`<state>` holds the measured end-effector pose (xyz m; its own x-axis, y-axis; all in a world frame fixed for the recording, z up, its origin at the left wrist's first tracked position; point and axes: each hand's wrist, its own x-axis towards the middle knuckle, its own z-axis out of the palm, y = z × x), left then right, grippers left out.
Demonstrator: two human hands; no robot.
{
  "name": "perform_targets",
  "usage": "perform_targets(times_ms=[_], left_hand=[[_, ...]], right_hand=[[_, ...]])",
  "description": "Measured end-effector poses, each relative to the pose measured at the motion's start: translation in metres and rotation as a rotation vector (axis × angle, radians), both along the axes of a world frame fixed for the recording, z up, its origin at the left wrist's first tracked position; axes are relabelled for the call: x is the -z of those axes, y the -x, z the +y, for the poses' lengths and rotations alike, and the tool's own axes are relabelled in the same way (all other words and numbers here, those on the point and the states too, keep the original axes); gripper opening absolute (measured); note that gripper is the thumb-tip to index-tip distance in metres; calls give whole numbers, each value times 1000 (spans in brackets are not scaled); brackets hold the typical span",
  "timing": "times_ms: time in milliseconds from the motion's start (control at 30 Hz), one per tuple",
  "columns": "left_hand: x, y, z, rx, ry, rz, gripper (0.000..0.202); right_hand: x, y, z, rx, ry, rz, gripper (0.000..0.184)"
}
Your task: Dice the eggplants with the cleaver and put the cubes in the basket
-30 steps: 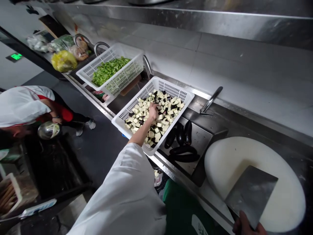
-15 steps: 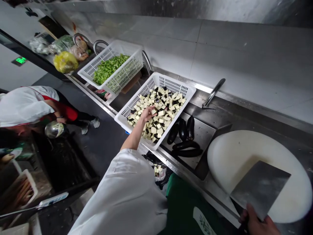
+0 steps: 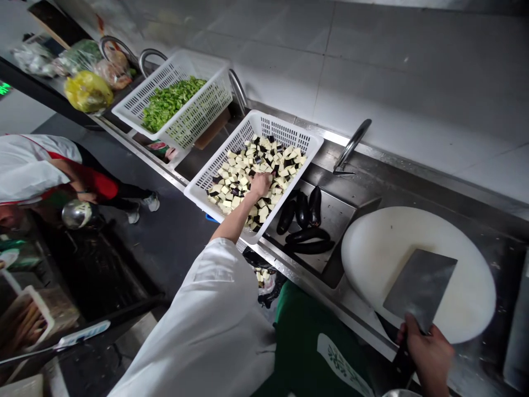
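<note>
My left hand [image 3: 260,184] reaches into a white slotted basket [image 3: 197,190] of cut eggplant cubes [image 3: 231,171]. Its back faces up and the fingers point down among the cubes, with the tips hidden. Over at the right, my right hand [image 3: 427,350] is closed round the dark handle of a cleaver [image 3: 421,286]. The broad blade hovers over or rests on a round white cutting board [image 3: 372,245]; which one I cannot tell. Between basket and board, several whole eggplants [image 3: 308,234] lie in the steel sink.
A second white basket [image 3: 219,113] with chopped green vegetable [image 3: 171,102] stands farther left. A faucet [image 3: 353,146] rises at the sink's back edge. Bagged produce [image 3: 88,91] sits at the far end. At left, a person in white [image 3: 33,171] bends over, near a metal bowl [image 3: 77,214].
My left hand has turned from palm showing to back up and shifted slightly right among the cubes. The cleaver sits farther up and left in view, with my right hand on it.
</note>
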<state>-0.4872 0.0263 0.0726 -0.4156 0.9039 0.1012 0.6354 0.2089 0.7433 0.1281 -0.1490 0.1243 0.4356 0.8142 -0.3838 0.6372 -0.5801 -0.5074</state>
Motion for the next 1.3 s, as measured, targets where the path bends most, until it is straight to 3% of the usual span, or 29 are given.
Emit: perform_targets(times_ms=[200,300,467,633,800,900,967,1033,1100,1200,1300], left_hand=[[-10,3,-4,-8,-160,-600,42],[-14,3,-10,-16,-205,-728,48],[-13,4,-18,-73,-218,-715,46],[-13,1,-22,-93,-187,-718,36],[-14,-1,-18,-228,-127,-622,37],[-23,0,-18,-254,-171,-607,36],[-36,-7,-20,-182,-246,-612,33],[-50,-31,-22,-40,-325,-604,38],[-59,-78,-24,131,-358,-583,47],[-53,-188,-26,378,-314,-520,41],[-25,-311,-28,587,-336,-405,18]], right_hand=[[-1,-5,5,66,103,-25,29],[5,-8,7,63,130,7,30],[17,-8,8,-46,130,-109,33],[22,-4,7,-50,165,-90,33],[27,-6,3,-86,128,-77,34],[34,-11,1,-104,118,-66,35],[39,-13,0,-97,124,-60,34],[42,-11,0,-77,95,-83,31],[41,-6,-1,-63,36,-119,28],[36,0,0,-75,-17,-148,33],[30,-2,-1,-140,-8,-165,40]])
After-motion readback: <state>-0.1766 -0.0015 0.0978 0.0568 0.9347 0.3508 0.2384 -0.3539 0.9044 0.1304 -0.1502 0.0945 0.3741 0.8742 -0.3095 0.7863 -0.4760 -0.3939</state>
